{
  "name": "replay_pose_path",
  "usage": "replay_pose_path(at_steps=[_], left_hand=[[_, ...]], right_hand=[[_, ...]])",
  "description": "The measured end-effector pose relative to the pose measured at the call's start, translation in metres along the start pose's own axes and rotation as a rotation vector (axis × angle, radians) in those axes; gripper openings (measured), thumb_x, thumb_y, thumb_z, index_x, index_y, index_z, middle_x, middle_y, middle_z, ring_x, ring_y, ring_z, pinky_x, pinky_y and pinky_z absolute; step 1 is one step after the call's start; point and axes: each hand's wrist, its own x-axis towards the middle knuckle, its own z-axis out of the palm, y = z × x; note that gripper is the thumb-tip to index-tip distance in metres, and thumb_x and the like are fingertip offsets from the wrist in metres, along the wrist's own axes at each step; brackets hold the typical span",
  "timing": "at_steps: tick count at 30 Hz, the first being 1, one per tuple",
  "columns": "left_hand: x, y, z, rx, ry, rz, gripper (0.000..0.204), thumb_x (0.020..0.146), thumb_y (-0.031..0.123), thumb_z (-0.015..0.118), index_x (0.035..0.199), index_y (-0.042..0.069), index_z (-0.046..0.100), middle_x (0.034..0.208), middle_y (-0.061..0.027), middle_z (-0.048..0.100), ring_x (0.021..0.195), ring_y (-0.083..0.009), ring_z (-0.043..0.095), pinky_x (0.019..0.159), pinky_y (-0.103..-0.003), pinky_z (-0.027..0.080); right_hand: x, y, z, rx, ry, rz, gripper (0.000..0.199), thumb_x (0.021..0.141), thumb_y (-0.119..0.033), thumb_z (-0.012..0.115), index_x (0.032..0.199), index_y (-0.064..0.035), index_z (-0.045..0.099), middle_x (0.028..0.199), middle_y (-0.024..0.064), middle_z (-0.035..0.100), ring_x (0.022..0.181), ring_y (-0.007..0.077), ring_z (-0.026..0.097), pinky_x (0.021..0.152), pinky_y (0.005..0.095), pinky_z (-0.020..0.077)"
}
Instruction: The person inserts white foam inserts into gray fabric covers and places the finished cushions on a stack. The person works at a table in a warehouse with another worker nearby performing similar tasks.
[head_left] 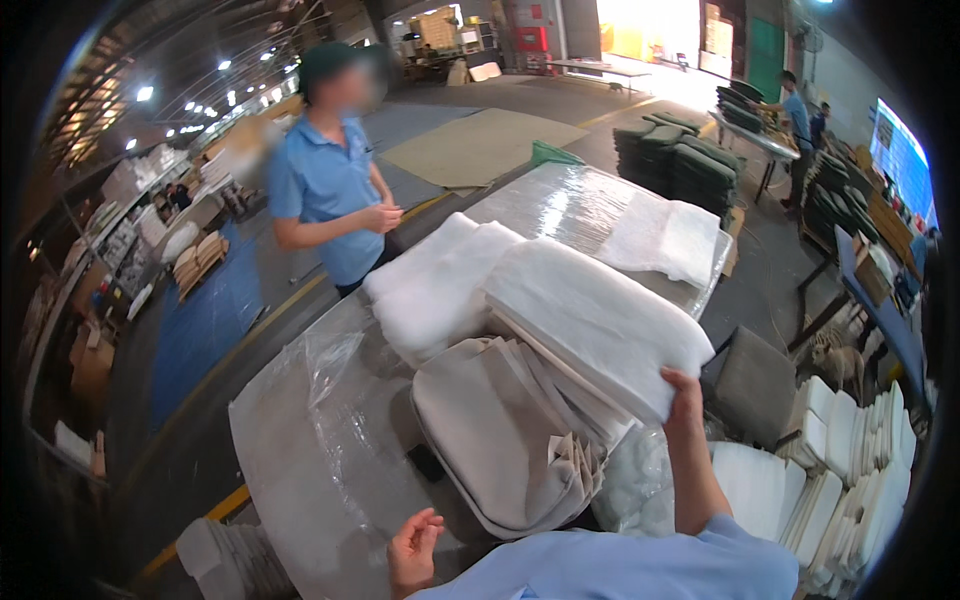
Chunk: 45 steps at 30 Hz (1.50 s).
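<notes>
My right hand [684, 394] is closed on the near right corner of a white padded cushion [600, 315], its thumb over the edge. The cushion lies tilted across the table, its far end against a folded heap of white wadding [440, 285]. Just left of it sits a stack of beige fabric covers [490, 430] with rounded corners, loose folds bunched on their right side. My left hand [415, 552] hovers near the table's front edge, left of the covers, with fingers loosely bent and apart and nothing visible in them.
Clear plastic sheet covers the table [310, 440]. A white wadding sheet [660, 238] lies at its far right. Across the table on the left stands a person in a blue shirt [325, 190]. White foam pads [840, 460] are stacked at right; dark green cushions [680, 160] stand beyond.
</notes>
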Motion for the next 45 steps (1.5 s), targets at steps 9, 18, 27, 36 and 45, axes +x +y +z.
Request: replay_pose_path(at_steps=[9,18,27,36,45], left_hand=[[0.023,0.075,-0.081,0.02,0.166,0.162,0.035,0.109,0.016,0.06,0.14,0.0,0.062,0.131,-0.0129,0.07,0.127,-0.0215,0.063,0.109,-0.034,0.048],[0.03,-0.061,-0.257,-0.085,0.194,-0.23,0.064,0.111,0.047,0.05,0.149,-0.003,0.052,0.149,-0.017,0.057,0.135,-0.031,0.055,0.115,-0.043,0.043],[-0.043,-0.157,-0.376,-0.257,0.269,-0.357,0.063,0.109,0.043,0.052,0.146,-0.009,0.051,0.144,-0.02,0.059,0.126,-0.031,0.062,0.103,-0.044,0.053],[-0.025,-0.19,-0.391,-0.348,0.329,-0.541,0.056,0.11,0.04,0.052,0.145,-0.005,0.052,0.14,-0.0179,0.061,0.12,-0.0306,0.065,0.098,-0.046,0.056],[-0.02,-0.183,-0.421,0.188,0.407,-0.402,0.049,0.111,0.033,0.05,0.144,-0.003,0.054,0.135,-0.0199,0.063,0.118,-0.0267,0.063,0.099,-0.039,0.051]], right_hand=[[-0.118,0.019,0.009,-0.119,-0.148,0.223,0.058,0.068,-0.014,0.069,0.123,0.0051,0.063,0.098,0.0131,0.068,0.087,0.0278,0.07,0.081,0.0434,0.0609],[-0.259,0.15,0.053,-0.204,-0.492,0.563,0.069,0.074,-0.003,0.075,0.141,-0.006,0.057,0.124,0.0111,0.067,0.116,0.0272,0.065,0.102,0.0429,0.0529],[-0.376,0.272,0.033,-0.177,-0.518,0.771,0.083,0.076,-0.005,0.08,0.152,-0.0109,0.048,0.14,0.0119,0.061,0.131,0.031,0.058,0.113,0.048,0.0468],[-0.414,0.327,0.022,-0.244,-0.328,0.71,0.075,0.089,-0.022,0.085,0.151,-0.0024,0.048,0.137,0.0129,0.064,0.129,0.0271,0.061,0.111,0.0444,0.0485],[-0.413,0.317,-0.016,-0.546,-0.137,0.58,0.05,0.108,-0.05,0.056,0.134,-0.0086,0.066,0.112,-0.0003,0.067,0.099,0.012,0.061,0.084,0.0308,0.0494]])
